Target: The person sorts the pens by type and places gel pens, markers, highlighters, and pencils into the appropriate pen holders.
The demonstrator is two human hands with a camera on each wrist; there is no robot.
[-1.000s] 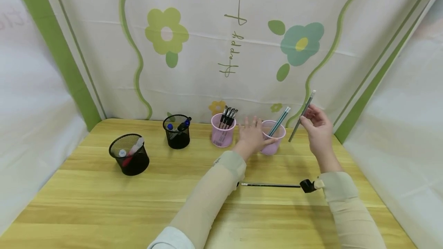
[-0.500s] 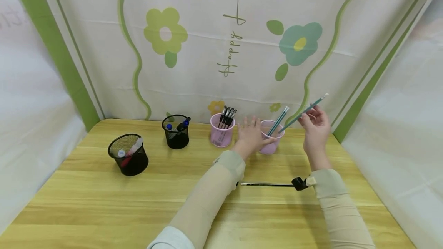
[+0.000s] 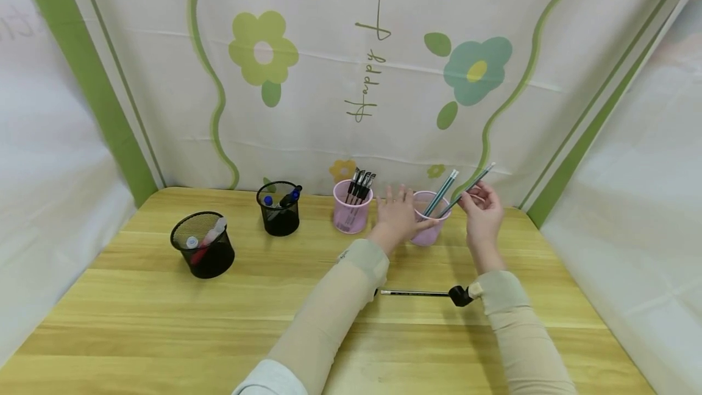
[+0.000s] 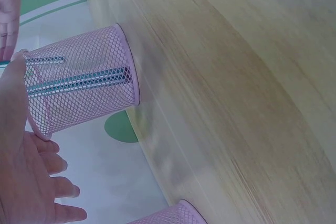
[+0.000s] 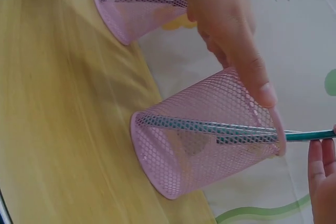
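Observation:
My left hand (image 3: 396, 217) is at the right-hand pink mesh cup (image 3: 425, 236), its fingers spread and straight. The thumb lies along the cup's rim, as the right wrist view also shows. Two teal pencils (image 3: 443, 192) lean inside that cup, eraser ends up. Between thumb and fingers, my right hand (image 3: 484, 218) pinches another pencil (image 3: 482, 174), held slanted at the cup's right side. Through the mesh in the left wrist view, this pencil's lower part (image 4: 47, 60) shows inside the cup, above the bottom.
A dark pencil (image 3: 417, 293) lies on the table before the cups, partly hidden by the wrist camera (image 3: 459, 295). Left of my left hand stands a pink cup (image 3: 351, 221) with several black pens. Farther left are two black mesh cups (image 3: 282, 224) holding pens or markers.
My right hand has moved left and down, tilting the pencil and lowering its end from beside the cup into it. The left hand has stayed at the cup.

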